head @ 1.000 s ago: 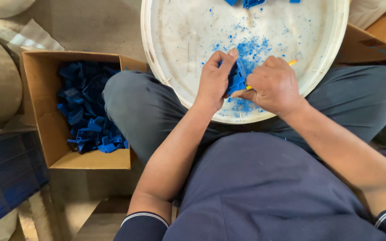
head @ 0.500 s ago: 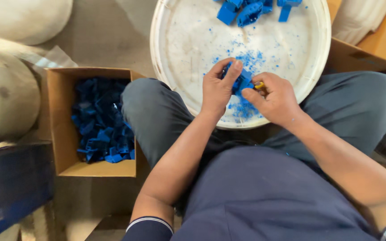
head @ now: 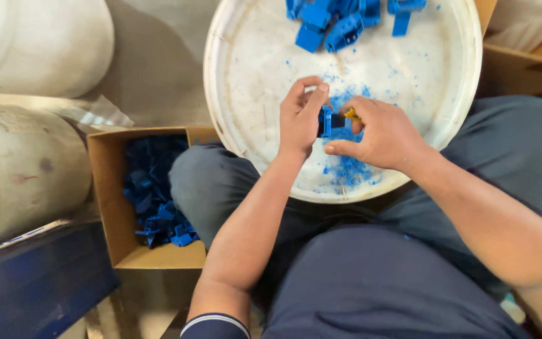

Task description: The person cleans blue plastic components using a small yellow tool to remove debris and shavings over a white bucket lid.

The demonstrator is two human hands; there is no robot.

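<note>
My left hand (head: 300,117) pinches a small blue plastic part (head: 327,120) over a round white tray (head: 246,69) that rests on my lap. My right hand (head: 381,135) is closed around a small yellow-handled tool (head: 351,114), its tip against the blue part. Blue shavings (head: 346,169) are scattered on the tray under my hands. A heap of several more blue plastic parts (head: 340,19) lies at the tray's far edge.
An open cardboard box (head: 111,207) with many blue parts (head: 155,194) stands by my left knee. Large pale sacks (head: 26,163) lie to the left, a dark blue crate (head: 32,282) at lower left. Another cardboard box (head: 522,69) sits at the right.
The view has tilted so the tray sits lower and the heap of blue parts shows at the top. Both hands stay together on the blue part, turning it slightly.
</note>
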